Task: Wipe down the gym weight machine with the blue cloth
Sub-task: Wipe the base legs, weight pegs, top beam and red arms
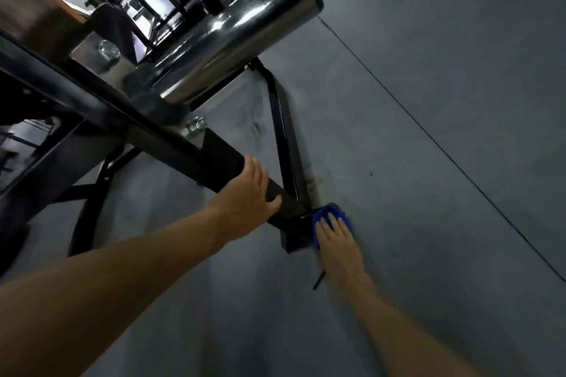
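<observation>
The right hand (335,242) pressed the soft cloth (332,217) flat-fingered onto the frame's (214,162) floor foot (probably); the left hand (248,193) braced open on the rigid bar.

Grey floor (428,131) with a thin dark seam, black machine frame (283,131) on it.

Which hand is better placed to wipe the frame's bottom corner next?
Probably the right hand: it already presses the blue cloth against the black frame at that corner. The left hand holds no cloth and rests higher on the beam.
</observation>
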